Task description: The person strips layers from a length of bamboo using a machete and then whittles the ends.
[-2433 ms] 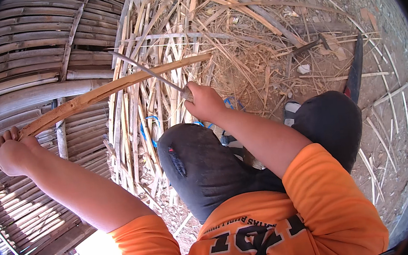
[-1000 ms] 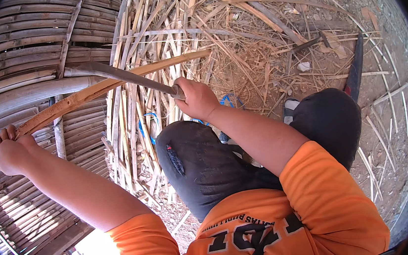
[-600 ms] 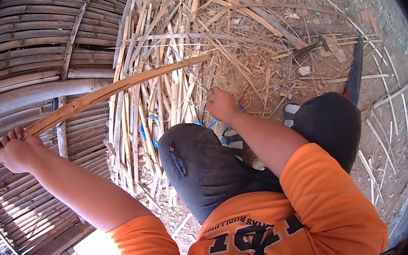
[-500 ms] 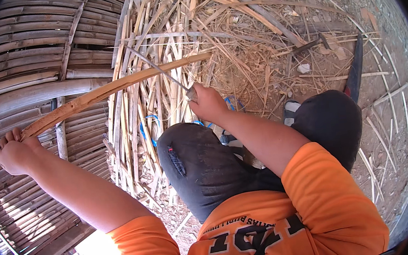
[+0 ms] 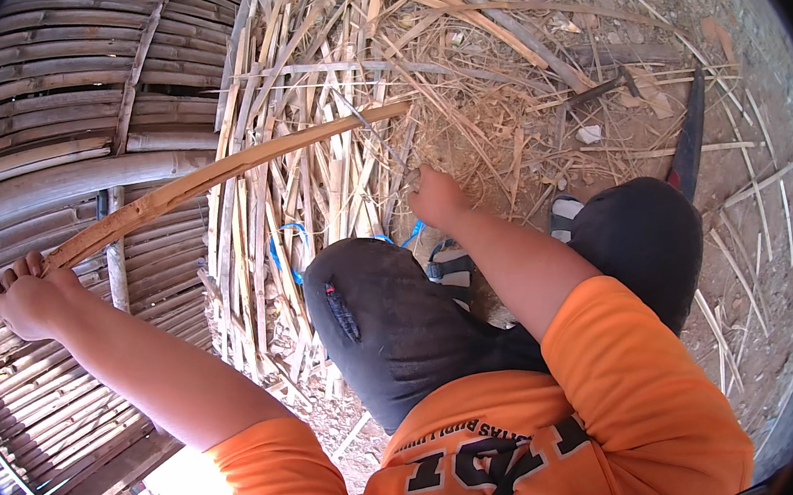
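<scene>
Fingers of the left hand [image 5: 27, 304] are curled round the near left end of a split strip [image 5: 215, 173]; right hand [image 5: 438, 200] is a fist round a blade [image 5: 386, 145], seen nearly edge-on. Strip spans from the left hand past the bamboo slatwork [image 5: 42, 96] and over the strip pile [image 5: 235, 226]. Blade crosses it near the far end; can't tell if the edge touches.

Reads as shaving strokes to me. To do it well: left grip firm so the strip can't roll, shallow angle, light even pressure, cut directed away from the left fingers.

Clearance: left knee [image 5: 363, 294] and a sandalled foot [image 5: 452, 269] sit near the right hand, so finish each stroke short of both. Best room is over the littered ground [image 5: 495, 174] beyond the fist; hammer [image 5: 598, 91] lies well apart. Slatwork is close by the left hand, mind the knuckles. Blue cord [image 5: 274, 253] beside the knee could snag
</scene>
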Tool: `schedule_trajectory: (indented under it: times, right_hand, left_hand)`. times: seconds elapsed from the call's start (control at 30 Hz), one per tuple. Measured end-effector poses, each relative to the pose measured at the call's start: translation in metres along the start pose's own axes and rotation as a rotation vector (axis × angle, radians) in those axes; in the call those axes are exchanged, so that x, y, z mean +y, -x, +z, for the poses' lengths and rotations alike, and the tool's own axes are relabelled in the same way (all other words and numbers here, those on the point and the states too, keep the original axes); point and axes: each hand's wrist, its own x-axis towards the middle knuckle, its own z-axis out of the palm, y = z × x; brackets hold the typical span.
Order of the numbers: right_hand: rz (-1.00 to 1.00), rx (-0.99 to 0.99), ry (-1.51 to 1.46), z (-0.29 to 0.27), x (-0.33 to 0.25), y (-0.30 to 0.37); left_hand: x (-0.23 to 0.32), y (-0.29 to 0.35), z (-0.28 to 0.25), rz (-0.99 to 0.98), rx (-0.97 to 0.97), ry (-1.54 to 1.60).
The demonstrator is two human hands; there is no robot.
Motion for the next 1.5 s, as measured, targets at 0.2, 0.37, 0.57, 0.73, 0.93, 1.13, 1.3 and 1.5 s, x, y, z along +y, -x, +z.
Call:
schedule_trajectory:
  times: [0.2,0.37,0.57,0.73,0.93,1.13,1.3,1.5]
  right_hand:
    - [-0.447,0.074,-0.124,0.001,-0.072,0.018]
    - [-0.645,0.139,-0.173,0.005,-0.085,0.023]
    - [0.082,-0.059,0.135,0.000,0.006,-0.009]
    - [0.058,0.000,0.025,-0.001,-0.011,0.010]
    - [-0.560,0.111,-0.136,-0.003,-0.088,0.021]
    - [0.008,-0.024,0.113,0.012,0.007,-0.007]
    - [-0.015,0.026,0.052,0.005,0.015,-0.010]
    - [-0.417,0.043,-0.127,0.002,-0.057,0.017]
  left_hand:
    - [-0.004,-0.013,0.001,0.001,-0.067,0.053]
    - [-0.007,-0.018,0.001,0.000,-0.058,0.033]
    - [-0.007,-0.008,-0.006,-0.024,0.013,0.018]
    - [0.002,0.004,-0.003,-0.033,-0.024,0.036]
    - [0.006,0.007,0.002,0.013,-0.013,0.044]
    - [0.021,0.029,0.012,-0.038,0.065,-0.025]
    - [0.007,0.009,-0.002,-0.031,-0.030,0.028]
    - [-0.001,-0.005,0.000,0.003,-0.066,0.061]
